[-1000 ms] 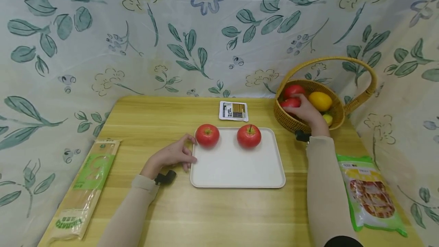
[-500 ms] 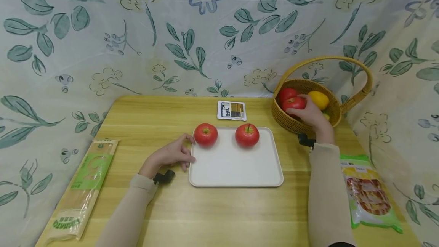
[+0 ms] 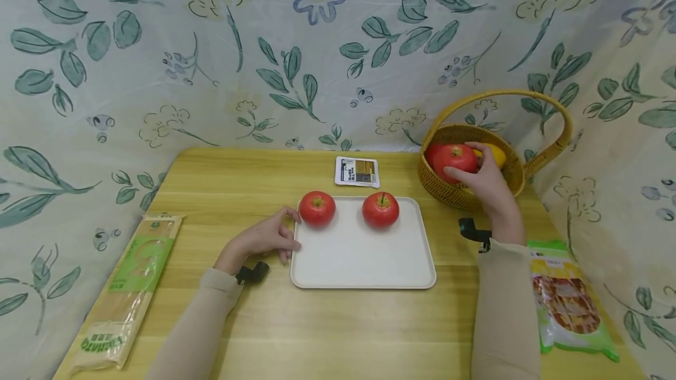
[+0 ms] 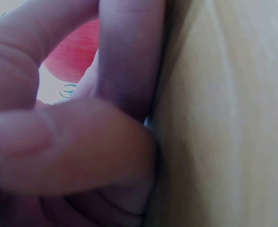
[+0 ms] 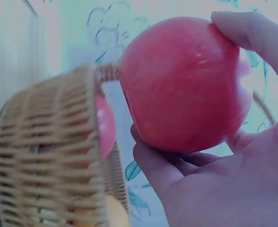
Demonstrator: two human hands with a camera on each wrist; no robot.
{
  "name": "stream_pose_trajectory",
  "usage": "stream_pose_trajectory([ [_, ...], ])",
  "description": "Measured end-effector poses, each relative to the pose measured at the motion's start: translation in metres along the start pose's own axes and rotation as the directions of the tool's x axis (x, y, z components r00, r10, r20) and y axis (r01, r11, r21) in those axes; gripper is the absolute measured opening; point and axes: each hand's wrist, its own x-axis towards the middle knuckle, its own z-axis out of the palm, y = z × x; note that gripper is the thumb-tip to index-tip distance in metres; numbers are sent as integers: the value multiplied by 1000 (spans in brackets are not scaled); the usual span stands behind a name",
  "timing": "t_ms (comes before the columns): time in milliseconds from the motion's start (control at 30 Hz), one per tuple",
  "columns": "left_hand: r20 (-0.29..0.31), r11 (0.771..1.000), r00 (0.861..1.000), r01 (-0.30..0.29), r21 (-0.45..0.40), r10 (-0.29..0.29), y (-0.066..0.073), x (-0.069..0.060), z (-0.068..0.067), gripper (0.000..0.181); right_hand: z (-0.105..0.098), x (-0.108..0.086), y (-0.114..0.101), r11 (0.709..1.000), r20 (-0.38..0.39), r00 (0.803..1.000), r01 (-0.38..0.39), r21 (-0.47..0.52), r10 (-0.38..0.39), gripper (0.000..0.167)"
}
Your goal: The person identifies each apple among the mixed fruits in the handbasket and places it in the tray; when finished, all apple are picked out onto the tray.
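Note:
My right hand (image 3: 488,177) holds a red apple (image 3: 455,161) at the mouth of the wicker basket (image 3: 449,192). In the right wrist view the thumb and fingers are around the apple (image 5: 181,85), beside the basket's woven wall (image 5: 49,146). At the left edge of the white tray (image 3: 364,260), my left hand (image 3: 264,236) holds the rim with bent fingers and thumb. Two more red apples, a left one (image 3: 317,209) and a right one (image 3: 381,210), sit on the tray's far half. The left wrist view shows mostly bent fingers (image 4: 129,52) against the wooden table.
Inside the basket are another red apple (image 5: 106,125) and a yellow fruit (image 3: 496,156), both partly hidden; its tall handle arches above. A small white packet (image 3: 357,172) lies behind the tray. A long noodle pack (image 3: 132,292) is at left, a green-edged food bag (image 3: 567,304) at right.
The right hand has taken hold of the apple in the basket and raised it, drawing slightly back and right. The left hand and tray stay in place.

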Motion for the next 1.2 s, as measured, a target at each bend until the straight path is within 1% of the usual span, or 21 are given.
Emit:
stream_pose_trajectory([
  [100,3,1000,1000,2,2,-2,-1,0,0,68,5,-9,-7,998,12,999,42,51,-43,91],
  [200,2,1000,1000,3,-2,-3,0,1,0,68,13,-17,-14,986,38,993,102,135,-108,80],
  [333,7,1000,1000,-2,-10,2,1,1,0,67,29,-23,-21,954,79,975,183,239,-207,69],
  [433,4,1000,1000,-2,-14,2,1,1,0,67,44,-26,-26,936,123,957,224,270,-264,68],
  [567,-4,1000,1000,3,-14,-3,2,1,1,67,63,-29,-30,922,188,932,247,299,-311,70],
  [633,-5,1000,1000,7,-13,-7,2,1,1,68,72,-31,-33,917,212,923,248,313,-322,72],
  [767,-4,1000,1000,12,-8,-12,2,0,0,69,88,-37,-38,922,267,908,239,303,-323,75],
  [867,-2,1000,1000,6,-11,-6,3,-1,0,69,99,-41,-43,934,324,893,226,277,-312,77],
  [967,3,1000,1000,-7,-17,7,2,-1,-1,69,112,-46,-46,941,382,870,225,253,-311,79],
  [1033,4,1000,1000,-9,-13,9,2,0,0,68,122,-50,-48,943,423,850,229,241,-315,80],
  [1100,4,1000,1000,-9,-11,9,2,0,0,68,132,-54,-48,943,467,822,240,231,-324,81],
  [1200,4,1000,1000,-6,-9,6,3,-1,0,67,147,-58,-49,948,535,782,253,195,-319,81],
])
